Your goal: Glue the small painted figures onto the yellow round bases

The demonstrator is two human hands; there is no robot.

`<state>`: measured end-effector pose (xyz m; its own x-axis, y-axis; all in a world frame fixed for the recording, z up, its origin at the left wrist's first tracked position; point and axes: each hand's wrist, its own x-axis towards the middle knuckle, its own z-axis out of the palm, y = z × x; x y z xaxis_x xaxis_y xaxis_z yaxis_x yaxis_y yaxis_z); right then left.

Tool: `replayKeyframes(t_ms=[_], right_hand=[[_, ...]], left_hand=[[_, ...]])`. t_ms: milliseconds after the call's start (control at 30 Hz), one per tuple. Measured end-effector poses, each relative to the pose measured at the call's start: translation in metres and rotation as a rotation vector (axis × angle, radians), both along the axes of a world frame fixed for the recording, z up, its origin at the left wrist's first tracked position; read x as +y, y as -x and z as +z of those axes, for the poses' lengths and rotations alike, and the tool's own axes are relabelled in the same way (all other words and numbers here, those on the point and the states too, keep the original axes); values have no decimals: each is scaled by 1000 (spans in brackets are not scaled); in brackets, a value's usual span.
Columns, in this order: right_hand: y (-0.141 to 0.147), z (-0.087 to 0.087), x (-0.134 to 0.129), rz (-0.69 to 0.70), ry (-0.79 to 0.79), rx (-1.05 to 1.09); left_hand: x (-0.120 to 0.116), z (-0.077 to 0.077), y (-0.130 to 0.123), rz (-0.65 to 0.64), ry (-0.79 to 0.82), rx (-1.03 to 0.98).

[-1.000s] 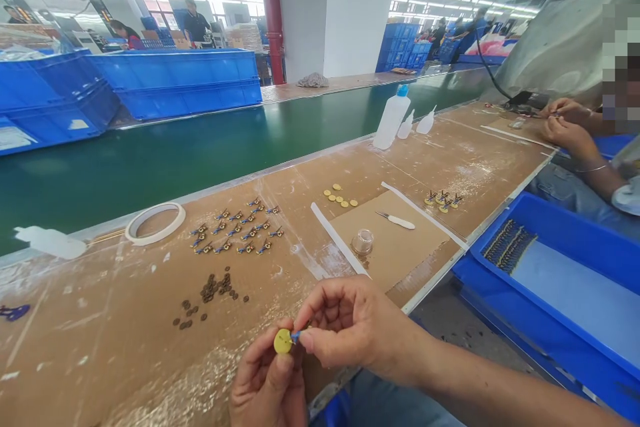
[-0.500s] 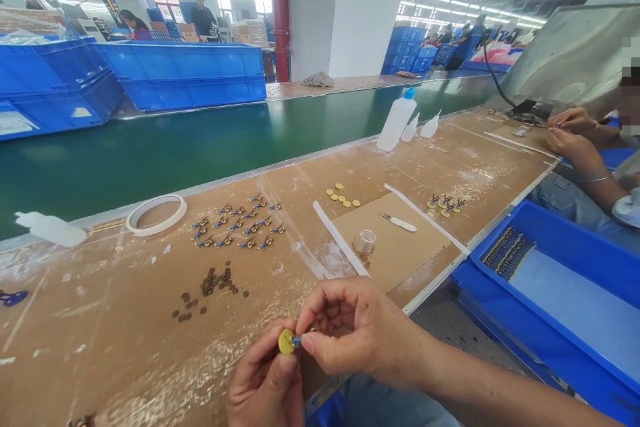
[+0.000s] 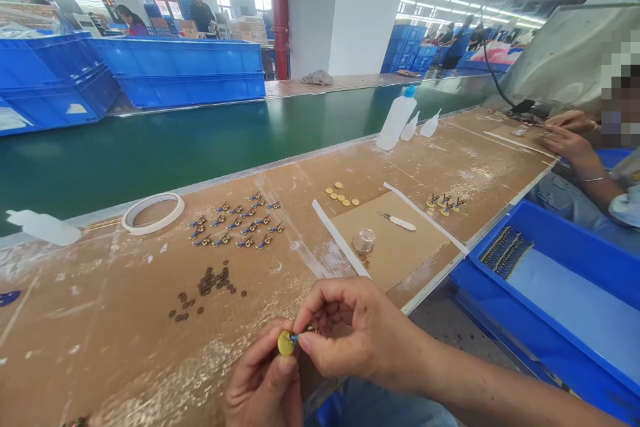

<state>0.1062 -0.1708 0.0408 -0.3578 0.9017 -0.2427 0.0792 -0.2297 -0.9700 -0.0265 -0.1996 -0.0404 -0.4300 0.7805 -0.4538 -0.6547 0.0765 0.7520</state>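
My left hand [image 3: 267, 377] pinches a round yellow disc [image 3: 285, 343] between thumb and fingers, just over the table's near edge. Against that disc, my right hand [image 3: 350, 327] grips a small figurine [image 3: 294, 339] with blue legs; its upper part is mostly hidden by my fingers. Beyond my hands lie a loose heap of small brown discs [image 3: 213, 281] and several blue-and-yellow figurines [image 3: 245, 225] in rough rows. More yellow discs [image 3: 343, 197] rest farther back. Several figurines standing on yellow discs [image 3: 444, 203] are grouped at the right.
On a cardboard sheet [image 3: 400, 247] are a white-handled pointed tool [image 3: 400, 221] and a small clear cup [image 3: 363, 241]. A tape roll [image 3: 153, 213] and white bottles [image 3: 397, 120] stand near the green conveyor [image 3: 200, 147]. A blue tray [image 3: 575, 280] sits right; another person's hands [image 3: 570, 133] work beyond.
Both hands keep their grip, with the disc and figurine still together and tilted very slightly differently. The camera view has shifted a little.
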Motion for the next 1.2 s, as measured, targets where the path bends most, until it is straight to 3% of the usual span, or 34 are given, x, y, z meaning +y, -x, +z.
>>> replayKeyframes(t_ms=[267, 500, 900, 1200], right_hand=[[0, 0, 0, -6, -31, -12], [0, 1, 0, -1, -5, -24], [-3, 1, -1, -6, -276, -209], [-7, 3, 2, 52, -404, -233]], left_hand=[[0, 6, -3, 51, 41, 9], [-2, 5, -2, 22, 19, 29], [-8, -7, 6, -139, -282, 147], [-7, 5, -2, -127, -454, 324]])
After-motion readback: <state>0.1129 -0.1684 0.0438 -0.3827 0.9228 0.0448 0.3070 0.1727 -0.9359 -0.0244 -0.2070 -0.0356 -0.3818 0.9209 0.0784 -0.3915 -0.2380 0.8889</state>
